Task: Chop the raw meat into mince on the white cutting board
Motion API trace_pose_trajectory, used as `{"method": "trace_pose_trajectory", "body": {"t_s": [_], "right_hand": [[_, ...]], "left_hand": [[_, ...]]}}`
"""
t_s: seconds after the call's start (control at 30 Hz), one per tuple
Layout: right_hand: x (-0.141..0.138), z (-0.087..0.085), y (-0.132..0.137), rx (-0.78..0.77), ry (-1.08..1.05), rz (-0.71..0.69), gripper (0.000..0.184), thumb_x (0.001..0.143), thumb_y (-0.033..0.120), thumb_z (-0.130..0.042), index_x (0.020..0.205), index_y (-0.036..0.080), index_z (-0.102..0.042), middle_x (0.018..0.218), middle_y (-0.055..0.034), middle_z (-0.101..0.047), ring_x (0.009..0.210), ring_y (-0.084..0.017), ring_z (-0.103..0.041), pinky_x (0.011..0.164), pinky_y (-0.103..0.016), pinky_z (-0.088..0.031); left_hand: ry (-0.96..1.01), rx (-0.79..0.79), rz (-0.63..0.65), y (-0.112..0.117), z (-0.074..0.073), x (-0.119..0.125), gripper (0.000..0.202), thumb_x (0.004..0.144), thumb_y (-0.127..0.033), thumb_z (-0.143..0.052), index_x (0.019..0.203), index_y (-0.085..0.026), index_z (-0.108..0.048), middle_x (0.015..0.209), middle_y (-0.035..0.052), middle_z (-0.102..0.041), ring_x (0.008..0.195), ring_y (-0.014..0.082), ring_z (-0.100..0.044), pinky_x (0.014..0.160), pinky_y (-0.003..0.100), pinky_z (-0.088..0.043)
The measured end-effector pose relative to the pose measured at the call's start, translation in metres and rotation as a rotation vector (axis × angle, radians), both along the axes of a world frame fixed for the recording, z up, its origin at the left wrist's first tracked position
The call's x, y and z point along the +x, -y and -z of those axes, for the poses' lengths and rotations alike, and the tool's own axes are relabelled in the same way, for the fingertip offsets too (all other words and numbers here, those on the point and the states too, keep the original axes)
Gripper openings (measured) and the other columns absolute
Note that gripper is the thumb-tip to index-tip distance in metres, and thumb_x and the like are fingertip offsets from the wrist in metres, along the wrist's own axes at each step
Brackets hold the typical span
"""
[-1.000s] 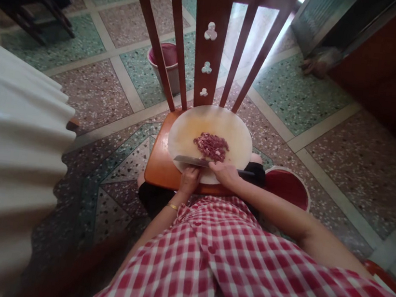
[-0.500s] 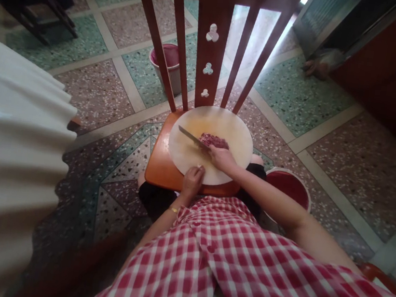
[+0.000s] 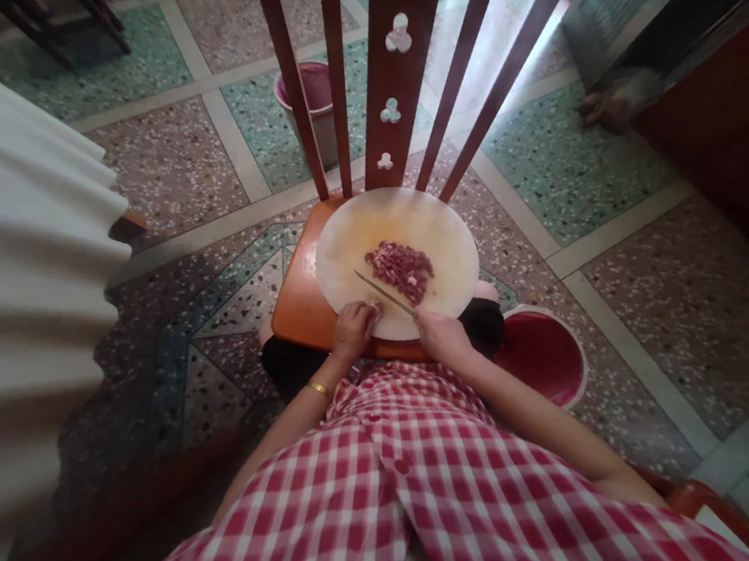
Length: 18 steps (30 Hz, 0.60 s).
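Observation:
A round pale cutting board (image 3: 352, 241) lies on the seat of a wooden chair (image 3: 302, 303). A small heap of chopped red meat (image 3: 401, 267) sits near the board's middle. My right hand (image 3: 442, 334) grips the handle of a knife (image 3: 383, 293), whose blade slants up to the left just below the meat. My left hand (image 3: 354, 328) rests curled on the board's near edge, fingertips close to the blade. What the left fingers pinch, if anything, is too small to tell.
The chair back's slats (image 3: 395, 72) rise behind the board. A red basin (image 3: 544, 353) stands on the tiled floor to the right, a pink bucket (image 3: 316, 98) behind the chair. White cloth (image 3: 7, 287) fills the left side. My red checked garment (image 3: 421, 498) covers the foreground.
The knife has drawn back from the left of the meat to the board's near side, and my right hand has pulled toward me. My left hand stays at the near edge.

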State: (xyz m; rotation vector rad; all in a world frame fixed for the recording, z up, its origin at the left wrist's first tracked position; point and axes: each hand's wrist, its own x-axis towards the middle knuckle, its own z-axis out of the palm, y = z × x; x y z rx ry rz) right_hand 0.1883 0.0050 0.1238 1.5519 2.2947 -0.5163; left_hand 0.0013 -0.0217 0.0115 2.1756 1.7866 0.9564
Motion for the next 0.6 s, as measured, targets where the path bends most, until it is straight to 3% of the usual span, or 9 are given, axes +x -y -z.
{"method": "trace_pose_trajectory", "body": {"t_s": [0.2,0.37,0.47,0.6], "right_hand": [[-0.003,-0.007,0.013,-0.02,0.019,-0.002,0.026,0.091,0.024,-0.029,0.111,0.02,-0.047,0.093,-0.0091,-0.066,0.083,-0.019,-0.062,0.067,-0.025,-0.042],[-0.007,-0.001,0.028,-0.049,0.056,-0.046,0.024,0.09,0.018,-0.029,0.107,0.019,-0.046,0.092,-0.0102,-0.065,0.082,-0.02,-0.063,0.065,-0.026,-0.043],[-0.01,0.002,0.033,-0.031,0.064,-0.057,0.025,0.088,0.013,-0.03,0.107,0.018,-0.044,0.091,-0.0106,-0.065,0.083,-0.019,-0.063,0.065,-0.026,-0.044],[-0.012,0.003,0.032,-0.042,0.051,-0.024,0.024,0.086,0.012,-0.032,0.105,0.016,-0.045,0.091,-0.0116,-0.064,0.083,-0.021,-0.063,0.066,-0.027,-0.044]], "left_hand": [[-0.123,0.077,0.013,-0.004,0.0,0.007,0.02,0.085,-0.03,-0.046,0.083,-0.018,-0.061,0.076,0.0068,-0.058,0.076,0.0173,-0.051,0.071,0.032,-0.038],[-0.161,0.071,-0.034,0.002,0.004,0.009,0.017,0.083,-0.029,-0.049,0.084,-0.018,-0.061,0.075,0.0083,-0.057,0.077,0.0207,-0.05,0.069,0.035,-0.038],[-0.12,0.06,0.03,0.001,0.003,0.006,0.018,0.083,-0.026,-0.047,0.094,-0.018,-0.059,0.082,0.0099,-0.057,0.083,0.0216,-0.051,0.072,0.036,-0.041],[-0.068,0.067,0.154,-0.005,-0.002,0.002,0.018,0.084,-0.024,-0.045,0.094,-0.018,-0.058,0.094,0.0096,-0.059,0.098,0.0206,-0.05,0.083,0.036,-0.042]]}}
